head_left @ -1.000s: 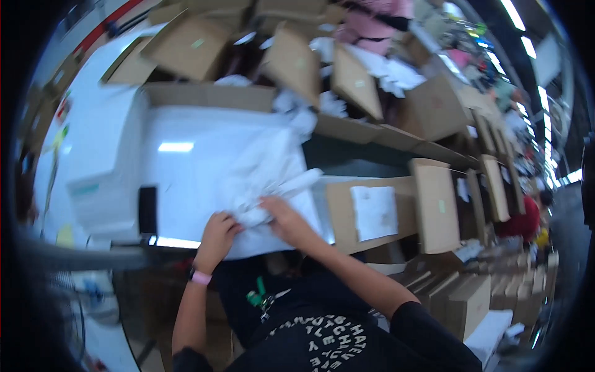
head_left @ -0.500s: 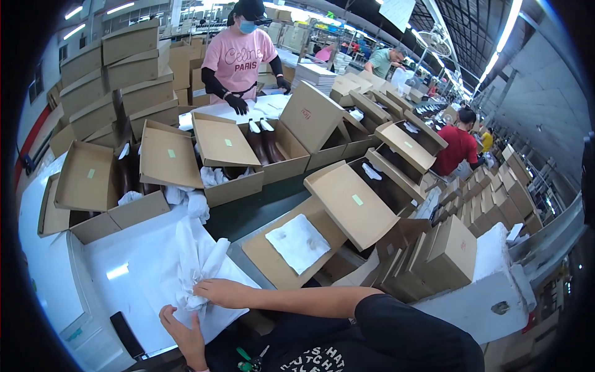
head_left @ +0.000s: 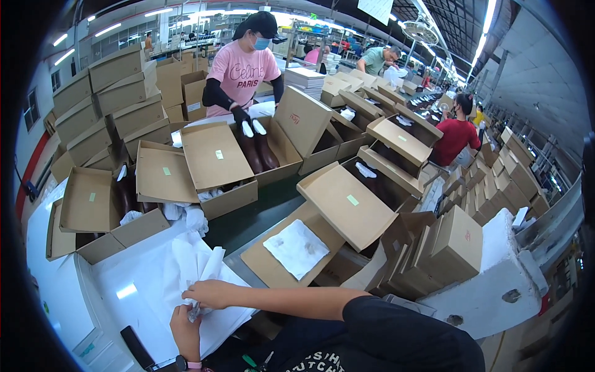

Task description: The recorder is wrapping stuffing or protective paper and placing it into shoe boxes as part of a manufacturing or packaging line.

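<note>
A crumpled sheet of white tissue paper (head_left: 197,263) rises from the white worktop at my front left. My right hand (head_left: 212,294) comes across from the right and grips the bunched paper from above. Just below it, the curled fingers of my left hand (head_left: 185,328) close on the paper's lower end, so both hands meet there. Flat white sheets (head_left: 230,313) lie under my hands. Whether anything is wrapped inside the bunch is hidden.
Open cardboard boxes (head_left: 217,155) with dark brown boots (head_left: 259,152) line a green belt (head_left: 248,217). A stained white cloth (head_left: 296,249) lies on cardboard to my right. Closed boxes (head_left: 455,242) stack beyond it. A black object (head_left: 136,347) sits at the worktop's near edge. Across stands a gloved co-worker (head_left: 245,77).
My left hand, spread and apart from the bunch before, has moved up and closed on the paper. The co-worker's gloved hand has shifted right to the boots. My view has tilted slightly.
</note>
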Tool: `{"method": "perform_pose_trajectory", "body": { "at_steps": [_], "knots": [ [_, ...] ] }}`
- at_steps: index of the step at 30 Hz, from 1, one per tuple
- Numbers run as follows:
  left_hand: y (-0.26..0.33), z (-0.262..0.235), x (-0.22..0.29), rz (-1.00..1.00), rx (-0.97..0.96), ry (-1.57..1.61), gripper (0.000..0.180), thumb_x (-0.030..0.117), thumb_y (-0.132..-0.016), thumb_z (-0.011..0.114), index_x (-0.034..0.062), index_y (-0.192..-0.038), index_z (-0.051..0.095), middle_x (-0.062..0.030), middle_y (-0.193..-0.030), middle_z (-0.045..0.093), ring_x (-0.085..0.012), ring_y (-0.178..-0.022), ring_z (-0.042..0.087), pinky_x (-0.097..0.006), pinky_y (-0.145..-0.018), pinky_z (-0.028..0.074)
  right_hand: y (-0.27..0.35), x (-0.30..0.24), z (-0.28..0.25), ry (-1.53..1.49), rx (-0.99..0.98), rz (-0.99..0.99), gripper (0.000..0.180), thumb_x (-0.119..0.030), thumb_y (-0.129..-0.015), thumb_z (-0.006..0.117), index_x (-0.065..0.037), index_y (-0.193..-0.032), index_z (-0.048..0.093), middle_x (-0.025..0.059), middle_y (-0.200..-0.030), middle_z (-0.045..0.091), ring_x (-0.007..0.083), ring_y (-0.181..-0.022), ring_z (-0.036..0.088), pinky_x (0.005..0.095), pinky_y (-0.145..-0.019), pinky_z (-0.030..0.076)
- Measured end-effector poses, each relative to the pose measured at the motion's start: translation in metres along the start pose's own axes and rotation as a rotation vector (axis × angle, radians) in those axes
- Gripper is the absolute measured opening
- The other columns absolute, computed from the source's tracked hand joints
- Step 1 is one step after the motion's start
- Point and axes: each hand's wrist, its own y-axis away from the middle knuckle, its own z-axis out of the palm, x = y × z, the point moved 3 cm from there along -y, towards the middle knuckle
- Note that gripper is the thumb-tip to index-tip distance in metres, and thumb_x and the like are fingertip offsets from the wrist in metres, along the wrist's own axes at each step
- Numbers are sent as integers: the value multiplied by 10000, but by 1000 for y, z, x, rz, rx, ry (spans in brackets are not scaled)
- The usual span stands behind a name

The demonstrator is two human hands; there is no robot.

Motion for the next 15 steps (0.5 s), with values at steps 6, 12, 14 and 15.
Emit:
{"method": "perform_pose_trajectory", "body": {
  "at_steps": [6, 12, 14, 15],
  "knots": [
    [-15, 1, -17, 22, -20, -12, 343, 29, -736, 932, -22, -1041, 783, -203, -1032, 776, -424, -966, 741, -482, -881, 577, 49, -29, 28, 202, 553, -176, 549, -87, -891, 781, 19, -1400, 606, 208, -1354, 647, 414, -1331, 606, 507, -1182, 481],
    [-41, -8, -47, -152, -261, 55, 396, 63, -750, 962, -60, -1103, 831, -173, -863, 805, -277, -778, 775, -393, -757, 607, 8, 13, 46, 99, 396, -129, 588, -26, -941, 743, 11, -1506, 585, 244, -1476, 641, 378, -1378, 636, 457, -1158, 524],
    [-54, -13, -42, -195, -331, 146, 392, 52, -768, 960, -70, -1116, 826, -173, -896, 823, -246, -816, 789, -374, -768, 614, -6, 31, 36, -140, 187, 11, 511, 16, -936, 712, 19, -1443, 647, 246, -1380, 702, 380, -1276, 711, 463, -1042, 583],
    [-59, -13, -41, -242, -397, 236, 388, 40, -786, 957, -80, -1129, 822, -173, -928, 841, -215, -854, 803, -355, -779, 621, -10, 35, 29, -138, 191, 12, 511, 16, -936, 712, 19, -1443, 647, 246, -1380, 702, 380, -1276, 711, 463, -1042, 583]
  ]
}}
